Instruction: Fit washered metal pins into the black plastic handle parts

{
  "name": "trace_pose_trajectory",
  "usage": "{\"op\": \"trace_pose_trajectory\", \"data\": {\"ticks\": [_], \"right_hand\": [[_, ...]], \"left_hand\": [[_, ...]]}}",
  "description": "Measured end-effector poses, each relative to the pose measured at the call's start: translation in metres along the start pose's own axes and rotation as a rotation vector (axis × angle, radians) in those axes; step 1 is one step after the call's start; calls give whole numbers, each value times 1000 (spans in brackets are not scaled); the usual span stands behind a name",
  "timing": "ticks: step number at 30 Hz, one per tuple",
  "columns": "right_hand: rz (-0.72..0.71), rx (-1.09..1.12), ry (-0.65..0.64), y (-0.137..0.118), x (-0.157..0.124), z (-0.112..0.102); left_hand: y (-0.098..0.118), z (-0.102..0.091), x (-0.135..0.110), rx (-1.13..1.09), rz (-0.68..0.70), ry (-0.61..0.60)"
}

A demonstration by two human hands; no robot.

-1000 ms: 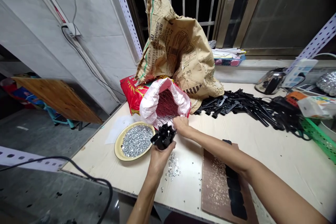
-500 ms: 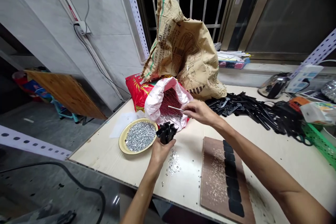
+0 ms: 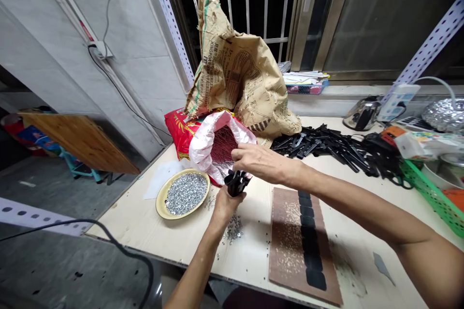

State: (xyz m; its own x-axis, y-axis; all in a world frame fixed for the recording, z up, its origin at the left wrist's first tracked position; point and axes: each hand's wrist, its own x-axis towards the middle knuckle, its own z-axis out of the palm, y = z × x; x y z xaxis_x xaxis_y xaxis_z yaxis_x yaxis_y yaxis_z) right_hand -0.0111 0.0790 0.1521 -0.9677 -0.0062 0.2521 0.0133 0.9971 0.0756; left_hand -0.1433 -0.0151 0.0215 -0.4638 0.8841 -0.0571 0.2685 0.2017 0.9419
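My left hand (image 3: 225, 206) is wrapped round a bundle of black strip-like pieces (image 3: 237, 182), held upright above the table. Just over the bundle's top is my right hand (image 3: 255, 161), its fingers bent together in a pinch; whatever is between them is hidden. Behind both hands stands an open white-lined bag (image 3: 201, 147) full of thin dark-red rods (image 3: 223, 144). To the left of my left hand sits a yellow dish (image 3: 162, 206) of small shiny metal nuts (image 3: 186, 193). More small metal pieces (image 3: 234, 229) lie loose on the table below my left hand.
A brown board (image 3: 284, 251) bears a row of black pads (image 3: 311, 239) and pale bits. Behind lie a pile of black strips (image 3: 326, 147), a torn paper sack (image 3: 259, 82) and a red bag (image 3: 177, 130). A kettle (image 3: 362, 113) and green basket (image 3: 431, 198) stand at right.
My right hand has come down and nearer the black bundle; the thin pale stick in its fingers no longer shows. My left hand still holds the bundle. The whole view has shifted a little.
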Motion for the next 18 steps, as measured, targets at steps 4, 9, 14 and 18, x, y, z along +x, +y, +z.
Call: {"op": "trace_pose_trajectory", "data": {"ticks": [4,9,14,18], "right_hand": [[-36,204,145,2,-2,-10],[197,414,519,12,-26,-5],[573,678,683,12,-53,42],[651,1159,590,1,-57,80]], "left_hand": [[11,6,-5,-95,-8,-67],[30,2,-20,-217,-20,-28],[40,-1,-20,-250,40,98],[41,5,-10,-416,-10,-108]]}}
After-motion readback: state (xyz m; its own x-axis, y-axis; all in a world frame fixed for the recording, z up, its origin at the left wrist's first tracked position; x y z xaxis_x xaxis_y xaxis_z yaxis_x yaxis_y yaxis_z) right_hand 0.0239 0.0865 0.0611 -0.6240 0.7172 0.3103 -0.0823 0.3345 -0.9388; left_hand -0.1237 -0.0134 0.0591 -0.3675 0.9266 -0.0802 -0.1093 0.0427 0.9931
